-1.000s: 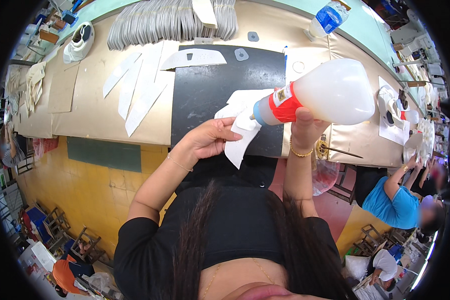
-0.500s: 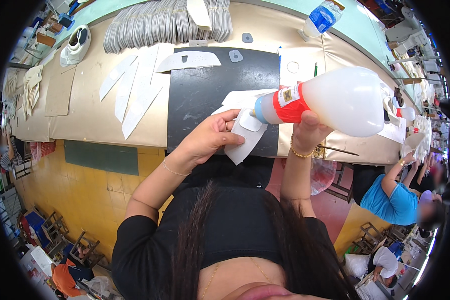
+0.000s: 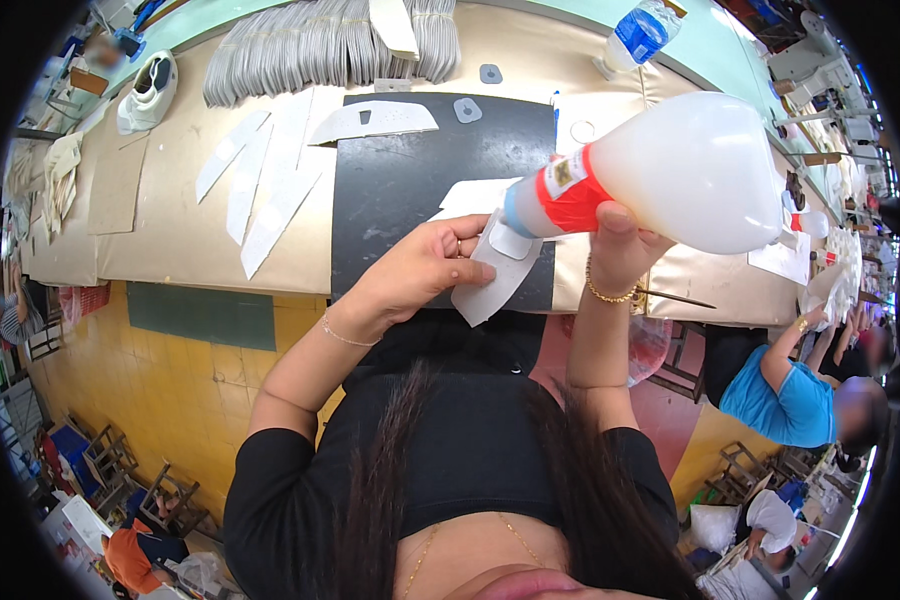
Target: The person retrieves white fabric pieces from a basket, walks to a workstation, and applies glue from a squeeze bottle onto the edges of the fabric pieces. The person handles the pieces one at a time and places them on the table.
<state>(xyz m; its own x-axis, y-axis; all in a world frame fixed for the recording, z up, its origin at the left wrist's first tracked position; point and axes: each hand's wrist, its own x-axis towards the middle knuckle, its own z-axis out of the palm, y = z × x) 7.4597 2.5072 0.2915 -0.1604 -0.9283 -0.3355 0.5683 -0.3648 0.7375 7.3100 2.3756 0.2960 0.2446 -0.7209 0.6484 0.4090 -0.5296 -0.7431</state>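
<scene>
Glue bottle (image 3: 670, 175) tilted lower, water bottle (image 3: 638, 32) behind

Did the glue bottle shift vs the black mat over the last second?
Yes. The squeeze bottle in the right hand edged left, its tip now over the black mat's right edge.

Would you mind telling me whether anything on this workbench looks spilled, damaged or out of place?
Nothing stands out. The right hand tips the white squeeze bottle over the white cut piece that the left hand holds at the black mat. No spill shows.
</scene>
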